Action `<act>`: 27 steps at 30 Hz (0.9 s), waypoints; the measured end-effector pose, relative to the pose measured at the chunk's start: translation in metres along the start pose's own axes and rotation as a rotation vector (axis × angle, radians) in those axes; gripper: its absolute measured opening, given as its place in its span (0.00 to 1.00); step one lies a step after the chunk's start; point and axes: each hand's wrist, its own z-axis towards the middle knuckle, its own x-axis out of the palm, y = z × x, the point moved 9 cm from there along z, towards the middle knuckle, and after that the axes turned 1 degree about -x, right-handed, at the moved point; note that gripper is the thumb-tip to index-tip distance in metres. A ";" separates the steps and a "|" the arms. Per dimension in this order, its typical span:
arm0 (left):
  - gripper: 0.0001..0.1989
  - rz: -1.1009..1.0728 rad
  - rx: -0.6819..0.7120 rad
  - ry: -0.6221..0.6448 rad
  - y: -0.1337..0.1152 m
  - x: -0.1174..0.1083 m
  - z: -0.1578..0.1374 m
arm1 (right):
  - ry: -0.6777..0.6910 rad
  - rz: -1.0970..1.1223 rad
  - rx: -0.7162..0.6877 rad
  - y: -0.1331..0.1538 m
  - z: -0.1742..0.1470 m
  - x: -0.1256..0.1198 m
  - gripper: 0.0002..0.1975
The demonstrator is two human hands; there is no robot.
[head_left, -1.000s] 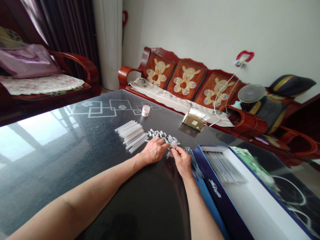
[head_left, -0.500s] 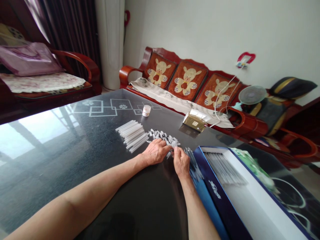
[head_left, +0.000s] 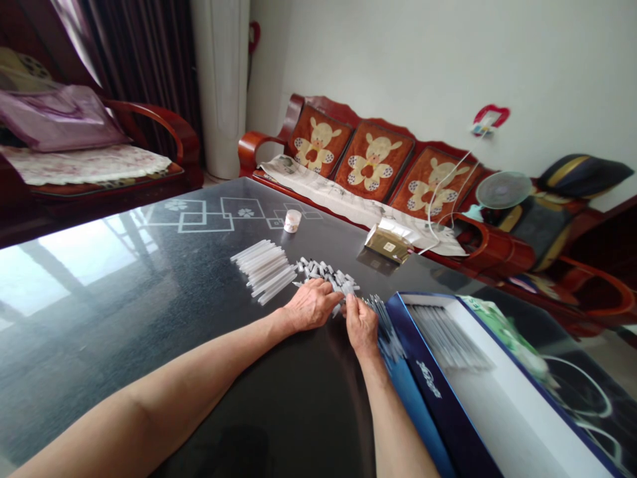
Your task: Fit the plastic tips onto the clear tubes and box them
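My left hand (head_left: 312, 305) is closed, its fingertips meeting those of my right hand (head_left: 361, 324), which is also closed in a pinch. Whatever lies between the fingertips is too small and covered to name. Just beyond them is a loose pile of small white and black pen caps (head_left: 324, 271). Clear, whitish pen barrels (head_left: 263, 267) lie side by side to the left of the pile. Thin dark pen refills (head_left: 385, 322) rest beside my right hand, against a blue box (head_left: 423, 372). Inside that box, slim grey pens (head_left: 448, 335) are lined up at the far end.
The dark glossy table (head_left: 124, 299) carries a small white tub (head_left: 292, 221) and a gold tissue box (head_left: 389, 243) towards the back. A green and white package (head_left: 507, 332) and a white cord lie right of the blue box. A wooden sofa (head_left: 269, 143) stands behind.
Both hands stay in almost the same place, with only a slight shift of the fingers at the fingertips. The objects on the table have not visibly moved.
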 end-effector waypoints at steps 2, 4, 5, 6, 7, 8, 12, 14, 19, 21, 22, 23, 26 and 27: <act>0.14 -0.005 -0.006 -0.009 0.001 0.000 0.000 | -0.010 0.019 0.003 0.001 0.000 -0.001 0.22; 0.14 -0.012 -0.014 -0.013 0.004 0.001 -0.001 | -0.010 0.038 -0.013 0.003 0.000 -0.002 0.20; 0.14 -0.015 -0.018 -0.011 0.004 0.001 -0.001 | -0.009 0.037 -0.026 0.005 0.000 -0.002 0.18; 0.14 -0.016 -0.021 -0.007 0.005 0.002 -0.001 | -0.007 0.031 -0.041 0.007 0.000 -0.003 0.16; 0.14 -0.015 -0.023 -0.004 0.006 0.002 -0.001 | -0.005 0.025 -0.056 0.008 0.000 -0.004 0.15; 0.14 -0.014 -0.024 -0.001 0.006 0.002 -0.001 | -0.003 0.019 -0.070 0.010 0.000 -0.004 0.14; 0.14 -0.003 -0.007 -0.001 0.003 0.003 -0.001 | 0.005 0.008 -0.098 0.011 0.000 -0.002 0.17; 0.14 0.003 0.004 -0.004 0.001 0.004 -0.001 | 0.015 0.016 -0.072 0.008 0.001 0.000 0.20; 0.15 0.003 -0.009 -0.010 0.004 0.003 -0.001 | -0.021 0.053 -0.008 0.002 0.001 -0.002 0.20; 0.15 0.004 -0.021 -0.003 0.006 0.003 -0.001 | -0.020 0.051 -0.020 0.003 0.001 -0.003 0.17; 0.15 0.006 -0.026 0.002 0.007 0.003 -0.001 | -0.011 0.050 -0.030 0.005 0.001 -0.002 0.15; 0.15 0.006 -0.030 0.007 0.007 0.003 -0.001 | -0.002 0.052 -0.040 0.006 0.001 -0.002 0.14; 0.15 0.004 -0.028 0.017 0.006 0.003 -0.001 | 0.010 0.055 -0.082 0.010 0.001 -0.002 0.12; 0.15 0.004 -0.024 0.017 0.005 0.003 -0.001 | 0.007 0.057 -0.095 0.012 0.001 -0.002 0.12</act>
